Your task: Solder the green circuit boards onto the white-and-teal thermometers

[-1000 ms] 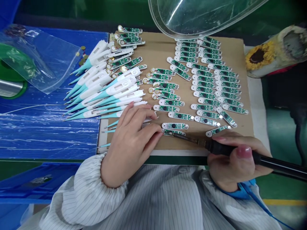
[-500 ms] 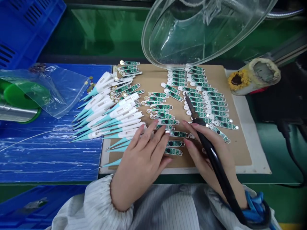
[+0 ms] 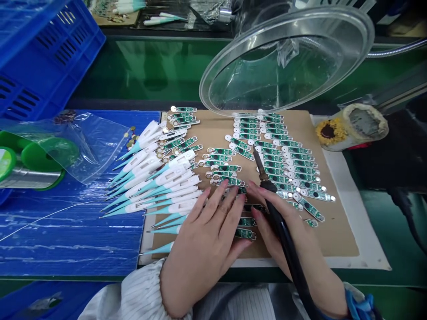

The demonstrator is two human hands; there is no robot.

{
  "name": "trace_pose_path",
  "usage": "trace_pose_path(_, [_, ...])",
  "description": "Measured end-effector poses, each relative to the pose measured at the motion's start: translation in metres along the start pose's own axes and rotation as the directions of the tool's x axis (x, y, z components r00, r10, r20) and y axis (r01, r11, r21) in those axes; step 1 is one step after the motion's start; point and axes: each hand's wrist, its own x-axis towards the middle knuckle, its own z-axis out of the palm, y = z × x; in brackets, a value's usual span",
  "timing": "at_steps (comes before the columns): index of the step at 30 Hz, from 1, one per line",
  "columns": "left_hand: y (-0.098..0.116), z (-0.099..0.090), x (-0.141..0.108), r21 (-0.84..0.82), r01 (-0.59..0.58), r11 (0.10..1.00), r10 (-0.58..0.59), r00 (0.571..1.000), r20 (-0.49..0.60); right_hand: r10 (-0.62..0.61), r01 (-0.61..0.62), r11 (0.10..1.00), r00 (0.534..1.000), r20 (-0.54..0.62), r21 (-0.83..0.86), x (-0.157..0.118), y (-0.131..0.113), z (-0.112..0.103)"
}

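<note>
My left hand [image 3: 207, 244] lies palm down with its fingers stretched out over small green circuit boards [image 3: 246, 221], partly hiding them. My right hand [image 3: 300, 242] holds a black soldering iron [image 3: 283, 231], its tip pointing away from me over the boards. The thumb and index fingertip of that hand come close to my left fingertips; what lies between them is partly hidden. Left of my left hand is a pile of white and light-blue digital thermometers [image 3: 170, 178]. Rows of circuit boards with white round ends [image 3: 302, 170] spread to the right.
A clear round magnifier lens [image 3: 213, 95] overhangs the back of the brown board [image 3: 336, 242]. Behind my right hand stands a crusted holder with a yellow sponge [image 3: 328, 132]. At left are a solder spool [image 3: 36, 180], a plastic bag [image 3: 93, 155] and a blue crate [image 3: 80, 53].
The view has tilted up, so the bench sits lower in the picture. My right hand, with the soldering iron, has come closer to my left fingertips.
</note>
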Motion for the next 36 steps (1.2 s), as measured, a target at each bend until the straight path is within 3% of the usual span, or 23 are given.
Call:
trace_pose_path(6, [-0.008, -0.004, 0.010, 0.074, 0.093, 0.993, -0.093, 0.996, -0.011, -0.021, 0.021, 1.000, 0.999, 0.041, 0.013, 0.000, -0.001, 0.001])
trace_pose_path(17, [-0.019, 0.004, 0.022, 0.012, 0.113, 0.994, -0.112, 0.993, -0.046, -0.035, 0.035, 0.999, 0.999, 0.031, 0.015, -0.008, 0.007, 0.004])
trace_pose_path(22, [-0.021, -0.016, 0.013, -0.021, 0.084, 0.996, -0.084, 0.996, -0.010, -0.073, 0.073, 0.992, 0.997, -0.002, -0.105, -0.014, 0.015, 0.006])
trace_pose_path(25, [-0.052, -0.039, 0.002, -0.029, 0.103, 0.994, -0.105, 0.990, -0.092, -0.102, 0.099, 0.991, 0.994, -0.026, -0.092, -0.010, 0.027, 0.009])
trace_pose_path(30, [-0.153, -0.071, -0.010, 0.015, 0.386, 0.922, -0.378, 0.910, -0.172, -0.219, 0.221, 0.975, 0.967, -0.131, 0.005, 0.002, 0.040, 0.023])
trace_pose_path(33, [-0.204, -0.073, -0.003, 0.010, 0.439, 0.898, -0.432, 0.888, -0.160, -0.187, 0.200, 0.977, 0.969, -0.159, 0.071, 0.004, 0.038, 0.029])
trace_pose_path(36, [-0.230, -0.064, 0.011, -0.014, 0.457, 0.889, -0.456, 0.882, -0.120, -0.188, 0.193, 0.981, 0.973, -0.131, 0.027, 0.005, 0.037, 0.028])
